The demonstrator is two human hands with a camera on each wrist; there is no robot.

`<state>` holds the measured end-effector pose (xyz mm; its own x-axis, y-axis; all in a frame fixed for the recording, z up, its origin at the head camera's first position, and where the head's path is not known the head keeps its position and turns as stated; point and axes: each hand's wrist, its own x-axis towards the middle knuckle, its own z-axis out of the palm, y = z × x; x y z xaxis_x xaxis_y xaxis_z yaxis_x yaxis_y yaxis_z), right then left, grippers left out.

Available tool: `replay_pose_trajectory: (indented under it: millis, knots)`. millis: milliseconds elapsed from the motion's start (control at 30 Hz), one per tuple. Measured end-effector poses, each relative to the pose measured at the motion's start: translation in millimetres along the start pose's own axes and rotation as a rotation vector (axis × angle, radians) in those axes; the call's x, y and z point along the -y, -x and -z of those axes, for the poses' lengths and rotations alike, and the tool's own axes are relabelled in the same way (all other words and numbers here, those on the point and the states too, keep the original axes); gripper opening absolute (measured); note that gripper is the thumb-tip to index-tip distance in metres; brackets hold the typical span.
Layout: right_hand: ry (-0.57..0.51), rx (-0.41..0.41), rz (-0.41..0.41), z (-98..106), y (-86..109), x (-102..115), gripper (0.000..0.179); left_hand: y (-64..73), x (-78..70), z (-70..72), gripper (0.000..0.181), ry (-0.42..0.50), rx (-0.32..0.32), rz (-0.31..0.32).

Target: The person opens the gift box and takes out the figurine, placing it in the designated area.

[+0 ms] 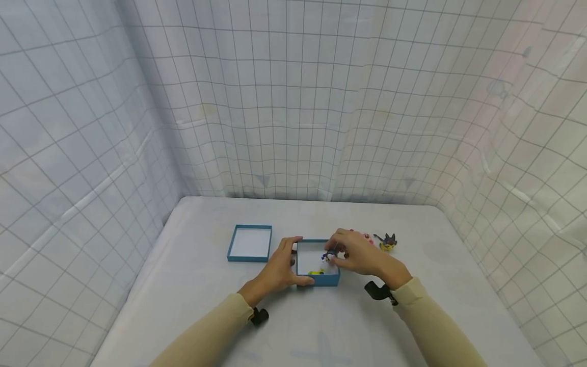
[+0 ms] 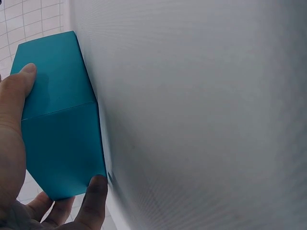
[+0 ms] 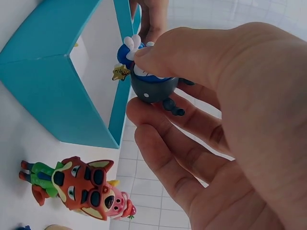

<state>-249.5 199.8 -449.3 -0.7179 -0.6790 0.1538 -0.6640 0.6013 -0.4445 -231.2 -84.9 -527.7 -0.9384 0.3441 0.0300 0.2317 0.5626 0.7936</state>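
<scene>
Soft, diffuse light fills the head view, casting faint shadows on the table [image 1: 183,285]; the curtain [image 1: 293,102] stretches toward the sides. The left-wrist view is dimmer, rippled, darkening rightward, with shadow edging the box [image 2: 57,143]. The right-wrist background is bright.

We see a white table [image 1: 197,244] with a shallow lid [image 1: 247,258], blue-rimmed and white inside, lying on its left half. Upright on the table's right half we find a fox figurine [image 3: 67,184] in a green shirt and dark tie, sunglasses up on its brow, partly covering a pink figurine [image 3: 117,203] with a strawberry. Farther right on the table we make out a small figurine with dark pointed ears [image 1: 388,242] and yellow on its body. Behind the table and along both its sides, we have white grid-patterned sheets [image 1: 293,102], creased and rippled.
</scene>
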Motion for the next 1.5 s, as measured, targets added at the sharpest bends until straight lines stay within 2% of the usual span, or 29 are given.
replay_pose_trajectory:
  millis: [433,767,1200,1500]
  knots:
    - [-0.060,-0.032,0.004,9.7,10.8,-8.1,0.024,0.8,-0.8,0.1,0.124,0.003,0.000,0.007]
    - [-0.012,-0.052,0.009,17.3,18.0,-12.5,0.021,0.6,0.1,0.1,0.124,0.010,0.007,0.010]
    - [-0.022,-0.103,-0.005,29.1,26.9,-13.9,0.024,0.1,1.3,-0.6,0.126,0.010,0.007,0.006]
    - [0.002,-0.106,-0.061,39.0,36.6,-20.7,0.027,0.3,0.5,-0.2,0.126,0.012,0.006,0.010]
